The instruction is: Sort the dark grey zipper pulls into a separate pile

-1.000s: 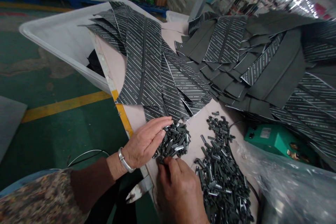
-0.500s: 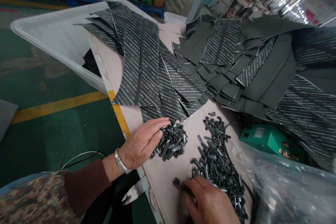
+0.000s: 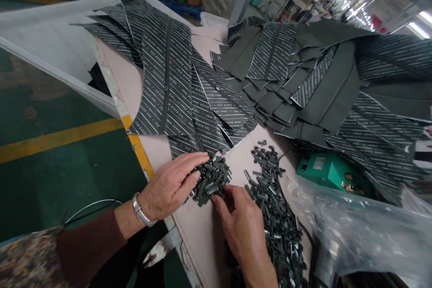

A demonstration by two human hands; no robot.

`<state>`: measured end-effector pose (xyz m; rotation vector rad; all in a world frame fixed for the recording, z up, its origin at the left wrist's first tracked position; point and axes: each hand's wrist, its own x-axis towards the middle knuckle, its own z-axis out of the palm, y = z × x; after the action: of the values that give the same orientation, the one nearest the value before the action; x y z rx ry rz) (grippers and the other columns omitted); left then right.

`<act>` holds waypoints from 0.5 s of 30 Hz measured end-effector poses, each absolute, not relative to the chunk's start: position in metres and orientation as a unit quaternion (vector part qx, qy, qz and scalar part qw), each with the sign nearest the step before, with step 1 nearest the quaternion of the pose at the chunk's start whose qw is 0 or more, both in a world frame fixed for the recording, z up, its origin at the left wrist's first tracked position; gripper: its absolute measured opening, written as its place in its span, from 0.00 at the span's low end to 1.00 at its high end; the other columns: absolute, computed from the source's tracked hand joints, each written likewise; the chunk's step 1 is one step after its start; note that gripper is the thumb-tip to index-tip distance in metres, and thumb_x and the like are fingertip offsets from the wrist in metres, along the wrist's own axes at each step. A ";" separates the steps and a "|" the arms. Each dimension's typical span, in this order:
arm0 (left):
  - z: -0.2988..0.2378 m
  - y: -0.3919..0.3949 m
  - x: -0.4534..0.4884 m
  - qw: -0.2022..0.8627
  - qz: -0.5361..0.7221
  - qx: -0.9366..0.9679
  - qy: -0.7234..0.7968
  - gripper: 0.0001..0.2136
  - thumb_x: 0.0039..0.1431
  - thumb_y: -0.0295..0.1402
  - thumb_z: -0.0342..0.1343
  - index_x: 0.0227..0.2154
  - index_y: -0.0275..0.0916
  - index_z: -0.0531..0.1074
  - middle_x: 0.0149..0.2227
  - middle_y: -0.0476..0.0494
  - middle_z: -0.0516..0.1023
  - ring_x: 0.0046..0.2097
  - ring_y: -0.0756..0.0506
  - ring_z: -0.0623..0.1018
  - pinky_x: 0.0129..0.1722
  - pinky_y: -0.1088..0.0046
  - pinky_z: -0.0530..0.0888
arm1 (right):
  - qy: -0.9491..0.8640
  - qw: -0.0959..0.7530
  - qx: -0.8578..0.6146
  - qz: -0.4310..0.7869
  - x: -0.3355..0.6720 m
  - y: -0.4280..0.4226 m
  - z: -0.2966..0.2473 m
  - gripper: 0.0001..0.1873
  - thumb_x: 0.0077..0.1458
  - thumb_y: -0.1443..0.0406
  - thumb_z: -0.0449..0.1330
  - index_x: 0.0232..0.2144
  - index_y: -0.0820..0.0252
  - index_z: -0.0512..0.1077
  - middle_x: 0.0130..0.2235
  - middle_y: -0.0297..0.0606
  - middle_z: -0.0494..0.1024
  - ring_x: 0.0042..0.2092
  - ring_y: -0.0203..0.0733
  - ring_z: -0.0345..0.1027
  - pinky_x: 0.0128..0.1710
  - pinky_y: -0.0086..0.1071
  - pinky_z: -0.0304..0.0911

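On the pale tabletop [image 3: 202, 225], my left hand [image 3: 168, 186] lies with fingers stretched along the left side of a small heap of dark zipper sliders [image 3: 212, 177]. My right hand [image 3: 243, 225] is at the heap's lower right edge, thumb and forefinger apart and touching it; its other fingers are hidden underneath. A longer pile of the same sliders [image 3: 275, 207] spreads to the right, partly behind my right hand. Just beyond the small heap lie black striped, lettered fabric panels [image 3: 172, 76] with a zip down the middle.
More dark panels [image 3: 270, 49] overlap in a stack at the back right. A green device [image 3: 332, 173] and clear plastic sheeting [image 3: 364, 229] sit at the right, with a cable near the sliders. Left of the table edge stands a white bin [image 3: 43, 31].
My right hand has moved up and left from beside the long pile to the small heap. The dark piece seen at its fingertips before no longer shows apart from the heap. My left hand stays put.
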<state>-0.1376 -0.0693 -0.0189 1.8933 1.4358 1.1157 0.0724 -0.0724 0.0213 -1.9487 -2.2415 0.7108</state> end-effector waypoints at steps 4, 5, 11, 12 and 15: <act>-0.018 -0.069 -0.137 0.252 0.414 0.697 0.529 0.16 0.69 0.28 0.47 0.56 0.34 0.70 0.57 0.40 0.77 0.59 0.50 0.74 0.64 0.73 0.69 | -0.710 0.066 -0.640 0.288 0.074 -0.072 0.024 0.06 0.62 0.62 0.60 0.39 0.57 0.75 0.35 0.36 0.81 0.36 0.45 0.75 0.38 0.34 0.63; -0.018 -0.069 -0.137 0.252 0.415 0.696 0.529 0.16 0.69 0.28 0.47 0.56 0.34 0.70 0.57 0.40 0.77 0.59 0.49 0.74 0.64 0.72 0.69 | -0.704 0.063 -0.642 0.296 0.073 -0.071 0.025 0.07 0.62 0.62 0.59 0.39 0.57 0.75 0.35 0.36 0.81 0.35 0.44 0.75 0.37 0.34 0.63; -0.019 -0.068 -0.136 0.253 0.415 0.694 0.532 0.16 0.69 0.29 0.47 0.56 0.36 0.70 0.57 0.40 0.77 0.59 0.47 0.76 0.63 0.68 0.72 | -0.702 0.017 -0.644 0.305 0.073 -0.068 0.031 0.07 0.58 0.61 0.58 0.33 0.57 0.73 0.27 0.33 0.77 0.28 0.42 0.69 0.32 0.33 0.57; -0.019 -0.068 -0.136 0.253 0.415 0.693 0.532 0.16 0.69 0.29 0.48 0.56 0.36 0.71 0.57 0.40 0.77 0.58 0.47 0.76 0.63 0.68 0.72 | -0.704 0.019 -0.640 0.306 0.074 -0.068 0.031 0.07 0.58 0.61 0.57 0.32 0.57 0.72 0.27 0.32 0.76 0.28 0.41 0.68 0.31 0.33 0.56; -0.019 -0.069 -0.137 0.252 0.415 0.694 0.531 0.16 0.69 0.29 0.47 0.56 0.35 0.70 0.57 0.39 0.77 0.58 0.47 0.76 0.63 0.68 0.72 | -0.710 0.049 -0.625 0.320 0.076 -0.067 0.033 0.08 0.58 0.61 0.56 0.30 0.56 0.72 0.25 0.30 0.74 0.26 0.38 0.66 0.30 0.31 0.56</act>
<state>-0.1367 -0.0687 -0.0187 1.8887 1.4457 1.1278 0.0761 -0.0673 0.0327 -1.9056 -2.1645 0.9744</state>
